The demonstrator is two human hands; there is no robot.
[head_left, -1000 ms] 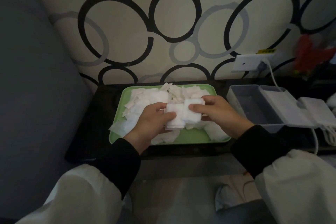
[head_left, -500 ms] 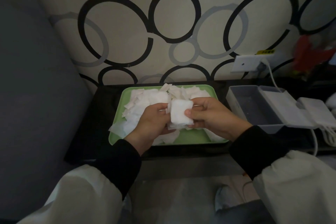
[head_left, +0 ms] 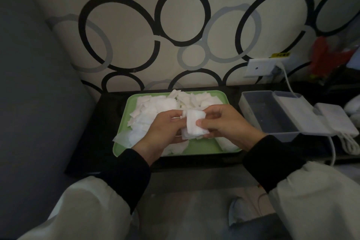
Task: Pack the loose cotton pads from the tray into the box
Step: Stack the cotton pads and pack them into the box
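Observation:
A green tray (head_left: 196, 148) on the dark shelf holds a heap of loose white cotton pads (head_left: 155, 107). Above its middle I hold a small stack of cotton pads (head_left: 194, 124) between both hands. My left hand (head_left: 163, 128) curls round the stack's left side. My right hand (head_left: 226, 122) pinches its right side, thumb on top. The clear grey box (head_left: 251, 101) stands open to the right of the tray, its white lid (head_left: 298, 111) folded out beyond it. The box's inside looks bare.
A white adapter (head_left: 335, 121) with coiled cable lies right of the lid, its cord running up to a wall socket (head_left: 261, 67). A grey cushion (head_left: 39, 84) fills the left side. The patterned wall rises directly behind the shelf.
The stack was lying wide between my hands; it has been turned upright and squeezed narrower, and both hands have lifted slightly toward me. Tray and box have not moved.

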